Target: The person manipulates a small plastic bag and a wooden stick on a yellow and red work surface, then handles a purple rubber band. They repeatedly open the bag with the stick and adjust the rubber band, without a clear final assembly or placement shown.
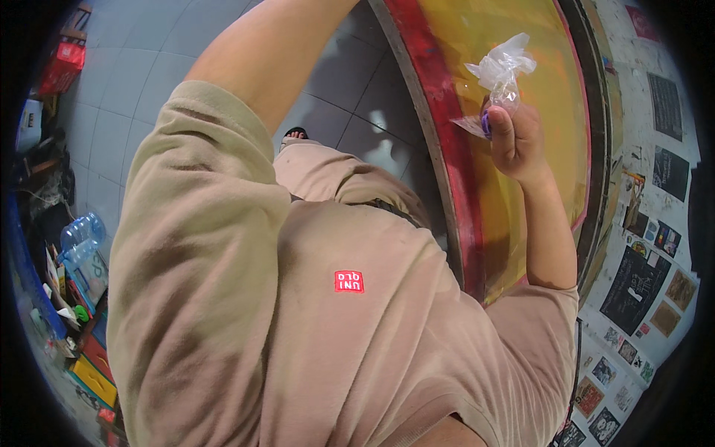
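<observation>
Right hand (515,141) is closed, thumb pressed against a clear bag (503,68), held over the table (557,89) between its red left edge and its right edge. Grip looks done; bag's not set down yet. Left hand's out of view, state unknown.

A crumpled clear plastic bag (506,65) flares out from the right grip (497,119), beside a small purple item (486,125).
</observation>
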A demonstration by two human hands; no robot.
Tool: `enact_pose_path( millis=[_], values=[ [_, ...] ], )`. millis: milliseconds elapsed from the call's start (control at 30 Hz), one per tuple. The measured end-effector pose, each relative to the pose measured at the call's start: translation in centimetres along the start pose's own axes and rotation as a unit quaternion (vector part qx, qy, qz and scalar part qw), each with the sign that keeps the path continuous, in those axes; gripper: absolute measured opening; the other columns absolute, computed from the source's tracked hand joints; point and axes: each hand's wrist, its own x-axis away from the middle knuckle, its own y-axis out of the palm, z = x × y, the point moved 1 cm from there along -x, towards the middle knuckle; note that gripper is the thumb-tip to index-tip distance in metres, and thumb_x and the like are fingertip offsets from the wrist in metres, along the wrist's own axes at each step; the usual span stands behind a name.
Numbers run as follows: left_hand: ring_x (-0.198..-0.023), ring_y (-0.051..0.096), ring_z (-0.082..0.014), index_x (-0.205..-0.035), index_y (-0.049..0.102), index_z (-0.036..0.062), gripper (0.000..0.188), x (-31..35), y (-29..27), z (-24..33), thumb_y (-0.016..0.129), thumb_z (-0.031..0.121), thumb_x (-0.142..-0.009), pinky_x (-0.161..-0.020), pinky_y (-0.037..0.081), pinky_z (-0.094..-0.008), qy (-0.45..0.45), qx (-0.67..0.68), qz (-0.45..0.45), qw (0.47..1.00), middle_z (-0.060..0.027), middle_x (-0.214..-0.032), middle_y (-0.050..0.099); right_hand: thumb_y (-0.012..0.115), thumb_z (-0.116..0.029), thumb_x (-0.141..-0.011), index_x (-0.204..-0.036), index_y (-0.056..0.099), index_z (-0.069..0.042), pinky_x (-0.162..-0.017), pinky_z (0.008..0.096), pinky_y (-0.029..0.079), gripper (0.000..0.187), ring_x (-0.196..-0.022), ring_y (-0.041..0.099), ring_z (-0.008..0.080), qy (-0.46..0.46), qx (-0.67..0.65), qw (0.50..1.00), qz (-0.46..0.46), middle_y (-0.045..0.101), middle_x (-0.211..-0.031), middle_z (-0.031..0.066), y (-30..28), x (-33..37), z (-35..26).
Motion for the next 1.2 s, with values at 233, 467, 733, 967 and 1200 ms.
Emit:
enact_pose_path(
  millis=[233,467,733,967,1200],
  values=[
    [-0.122,0.045,-0.0326,-0.109,0.062,0.0011,0.039,-0.1,0.0,0.0,0.051,0.032,-0.088,-0.105,0.030,-0.0468,0.010,-0.002,0.002,1.000,-0.0181,-0.123,0.054,0.053,-0.012,-0.094,-0.068,0.052,-0.002,-0.048,0.0392,0.033,0.028,-0.050,0.044,0.0320,0.007,0.001,1.000,0.006,0.049,-0.059,0.0144,-0.2,-0.1,-0.8],
    [-0.123,0.044,-0.0330,-0.108,0.061,0.0013,0.039,-0.1,0.1,-0.6,0.050,0.032,-0.088,-0.105,0.029,-0.0487,0.015,-0.009,0.005,1.000,-0.0186,-0.125,0.053,0.053,-0.012,-0.094,-0.069,0.053,-0.001,-0.049,0.0393,0.034,0.027,-0.051,0.045,0.0327,0.016,-0.009,1.000,-0.004,0.050,-0.060,0.0151,-0.3,0.2,-0.9],
    [-0.122,0.044,-0.0353,-0.109,0.061,0.0002,0.040,-0.6,0.4,-0.5,0.052,0.032,-0.086,-0.104,0.030,-0.0502,0.038,0.001,0.013,0.999,-0.0206,-0.123,0.054,0.056,-0.016,-0.093,-0.078,0.060,0.000,-0.055,0.0347,0.040,0.022,-0.058,0.053,0.0243,0.130,-0.051,0.989,-0.042,0.055,-0.064,0.0125,-1.1,0.0,-1.2],
    [-0.118,0.046,-0.0370,-0.112,0.059,0.0015,0.041,0.8,-0.6,0.1,0.056,0.032,-0.085,-0.102,0.033,-0.0498,0.079,0.008,0.083,0.993,-0.0202,-0.121,0.055,0.069,-0.012,-0.082,-0.093,0.066,-0.003,-0.081,0.0316,0.049,0.014,-0.091,0.060,0.0184,0.176,-0.198,0.961,0.080,0.064,-0.100,0.0055,-2.3,2.1,-1.6],
    [-0.091,0.062,-0.0301,-0.099,0.064,0.0023,0.025,8.3,-5.3,4.7,0.072,0.013,-0.078,-0.076,0.049,-0.0346,0.204,0.306,0.031,0.929,-0.0138,-0.099,0.065,0.074,-0.010,-0.074,-0.091,0.064,-0.008,-0.092,0.0393,0.041,0.019,-0.106,0.055,0.0252,0.206,-0.213,0.924,0.242,0.057,-0.119,0.0162,-1.6,9.2,-4.5]
  ],
)
